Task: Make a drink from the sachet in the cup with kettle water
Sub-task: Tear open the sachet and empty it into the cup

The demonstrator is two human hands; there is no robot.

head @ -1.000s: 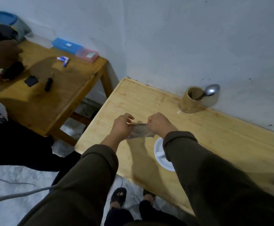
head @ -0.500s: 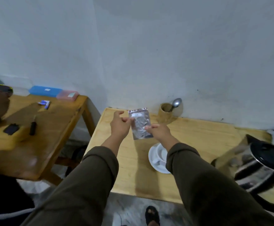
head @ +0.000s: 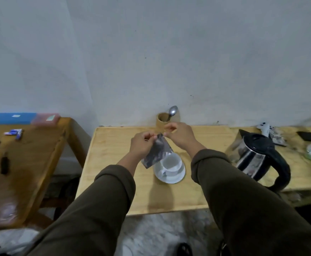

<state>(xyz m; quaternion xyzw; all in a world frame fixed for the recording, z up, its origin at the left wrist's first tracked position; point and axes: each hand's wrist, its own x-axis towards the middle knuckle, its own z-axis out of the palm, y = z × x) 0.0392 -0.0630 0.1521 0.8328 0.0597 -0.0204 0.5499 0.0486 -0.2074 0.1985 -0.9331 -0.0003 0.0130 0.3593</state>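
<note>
wooden table (head: pixel 117 182) — both hands pinch silver sachet (head: pixel 157 154), print unreadable

No readable text; sachet (head: pixel 157 154) print and box labels too blurred.

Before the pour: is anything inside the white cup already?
The white ceramic cup on its white saucer looks empty; the silver foil sachet covers its left rim, hiding that part.
</note>
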